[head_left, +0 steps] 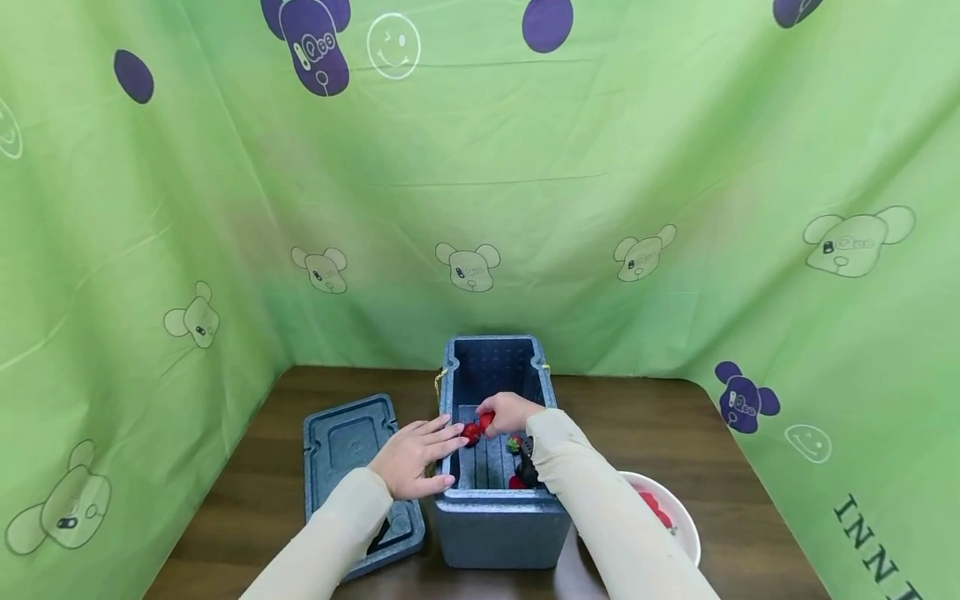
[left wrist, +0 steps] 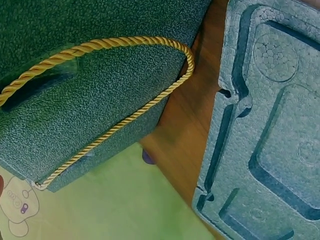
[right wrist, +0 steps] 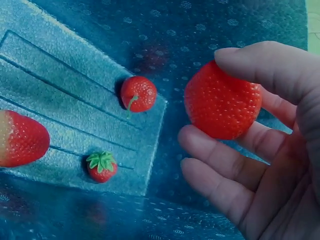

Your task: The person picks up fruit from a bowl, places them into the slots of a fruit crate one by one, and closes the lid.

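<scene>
Inside the grey-blue foam box [head_left: 501, 530], my right hand [head_left: 512, 412] pinches a large red strawberry [right wrist: 222, 102] between thumb and fingers, above the box floor. Three more strawberries lie on that floor: one with a thin green stem [right wrist: 140, 92], a small one with green leaves [right wrist: 101, 172], and a larger one with a pale end [right wrist: 25, 139]. My left hand [head_left: 416, 458] rests on the box's left rim, its fingers extended over the edge. In the left wrist view, a twisted yellow rope [left wrist: 131, 118] hangs along the box's side.
The foam lid [head_left: 341, 450] lies to the left of the box on the brown wooden table [head_left: 622, 425]. At the right, a white bowl [head_left: 692, 521] with red pieces in it is partly hidden by my right sleeve. A green printed curtain [head_left: 480, 150] hangs behind and at both sides.
</scene>
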`<state>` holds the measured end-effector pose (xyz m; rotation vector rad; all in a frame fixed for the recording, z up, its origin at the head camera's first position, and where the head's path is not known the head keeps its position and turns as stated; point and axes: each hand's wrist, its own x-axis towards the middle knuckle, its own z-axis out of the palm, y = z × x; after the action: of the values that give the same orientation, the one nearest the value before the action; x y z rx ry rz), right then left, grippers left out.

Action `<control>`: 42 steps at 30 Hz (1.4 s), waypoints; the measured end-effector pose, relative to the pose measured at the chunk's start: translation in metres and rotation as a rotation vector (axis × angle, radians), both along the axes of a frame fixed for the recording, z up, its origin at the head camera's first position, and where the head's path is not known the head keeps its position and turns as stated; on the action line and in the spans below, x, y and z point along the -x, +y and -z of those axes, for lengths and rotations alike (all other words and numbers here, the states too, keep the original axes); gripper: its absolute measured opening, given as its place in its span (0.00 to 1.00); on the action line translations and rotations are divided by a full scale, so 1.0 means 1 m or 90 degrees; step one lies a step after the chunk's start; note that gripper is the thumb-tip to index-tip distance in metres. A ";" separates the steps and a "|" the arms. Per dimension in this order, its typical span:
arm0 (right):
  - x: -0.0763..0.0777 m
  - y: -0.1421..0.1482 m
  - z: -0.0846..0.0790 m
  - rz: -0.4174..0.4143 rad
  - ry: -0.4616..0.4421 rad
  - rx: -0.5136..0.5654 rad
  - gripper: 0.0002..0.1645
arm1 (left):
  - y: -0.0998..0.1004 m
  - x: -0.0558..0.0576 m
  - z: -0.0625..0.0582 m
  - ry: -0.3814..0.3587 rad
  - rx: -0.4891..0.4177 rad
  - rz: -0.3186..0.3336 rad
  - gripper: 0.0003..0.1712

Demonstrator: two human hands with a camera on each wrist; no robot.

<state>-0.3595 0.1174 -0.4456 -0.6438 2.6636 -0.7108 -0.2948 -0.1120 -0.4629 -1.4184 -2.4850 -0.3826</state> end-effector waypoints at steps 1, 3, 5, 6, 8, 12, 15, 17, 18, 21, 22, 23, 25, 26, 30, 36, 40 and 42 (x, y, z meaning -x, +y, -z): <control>0.000 0.000 0.001 0.001 -0.002 0.001 0.26 | 0.000 0.000 0.000 0.003 -0.003 0.005 0.31; 0.000 -0.001 0.003 0.004 -0.011 0.005 0.26 | 0.000 0.000 0.000 0.008 -0.002 0.008 0.31; -0.001 -0.002 0.004 0.007 -0.021 0.006 0.27 | 0.000 0.000 0.000 0.004 0.003 0.005 0.31; -0.001 -0.002 0.004 0.007 -0.026 0.005 0.27 | 0.000 0.000 0.000 -0.002 0.004 0.003 0.30; -0.001 -0.003 0.004 0.004 -0.029 0.003 0.26 | 0.000 0.000 0.000 -0.008 0.012 -0.005 0.30; -0.002 -0.003 0.005 0.006 -0.038 0.004 0.26 | 0.001 0.000 0.000 -0.026 0.022 -0.013 0.29; -0.004 0.000 0.004 0.016 -0.043 0.004 0.24 | 0.003 0.000 -0.001 -0.028 0.031 -0.007 0.29; -0.005 0.002 0.003 0.020 -0.047 0.002 0.23 | 0.004 0.000 -0.002 -0.028 0.032 0.001 0.30; -0.005 0.002 0.002 0.020 -0.047 0.003 0.23 | 0.005 0.000 -0.002 -0.028 0.031 0.004 0.30; -0.005 0.002 -0.003 0.009 -0.041 -0.001 0.24 | 0.005 0.000 -0.002 -0.022 0.031 0.005 0.29; -0.005 0.001 -0.006 0.000 -0.033 -0.005 0.24 | 0.005 0.000 -0.003 -0.022 0.032 0.002 0.29; -0.005 0.000 -0.010 -0.011 -0.025 -0.007 0.24 | 0.004 0.000 -0.004 -0.020 0.036 -0.003 0.29; -0.007 0.000 -0.020 -0.026 -0.007 -0.012 0.24 | 0.003 -0.001 -0.005 -0.021 0.041 -0.012 0.29; -0.008 0.001 -0.026 -0.033 0.000 -0.012 0.23 | 0.002 -0.001 -0.006 -0.025 0.040 -0.014 0.29; -0.013 0.016 -0.052 -0.059 0.044 -0.005 0.22 | 0.002 -0.002 -0.006 -0.041 0.044 -0.019 0.30; -0.022 0.071 -0.074 -0.059 0.102 0.025 0.22 | 0.002 -0.002 -0.003 -0.053 0.029 -0.023 0.30; -0.035 0.114 -0.072 -0.028 0.065 0.028 0.24 | 0.001 -0.002 0.000 -0.043 0.010 -0.014 0.30; -0.045 0.135 -0.069 -0.011 0.033 0.018 0.25 | 0.001 -0.003 0.001 -0.039 0.004 -0.010 0.30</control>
<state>-0.3149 0.2527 -0.3766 -0.7006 2.6969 -0.7388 -0.2923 -0.1110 -0.4641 -1.4099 -2.5460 -0.4221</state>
